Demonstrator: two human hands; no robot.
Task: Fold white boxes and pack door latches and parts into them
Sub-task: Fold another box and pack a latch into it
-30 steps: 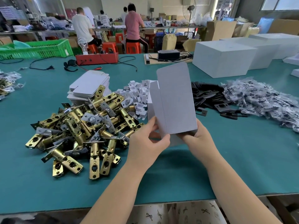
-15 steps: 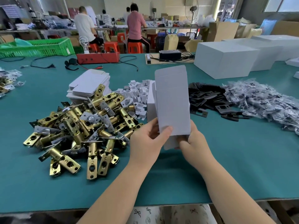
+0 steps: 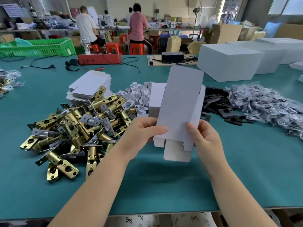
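Left fingers [image 3: 144,123] (behind box [image 3: 180,105])

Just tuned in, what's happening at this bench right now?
A person is folding a white box, held upright above the green table. The left hand pinches its lower left edge, and the right hand grips the lower right. Its bottom flaps hang unfolded and nothing looks packed yet. Brass door latches lie piled at the left, beside flat box blanks.
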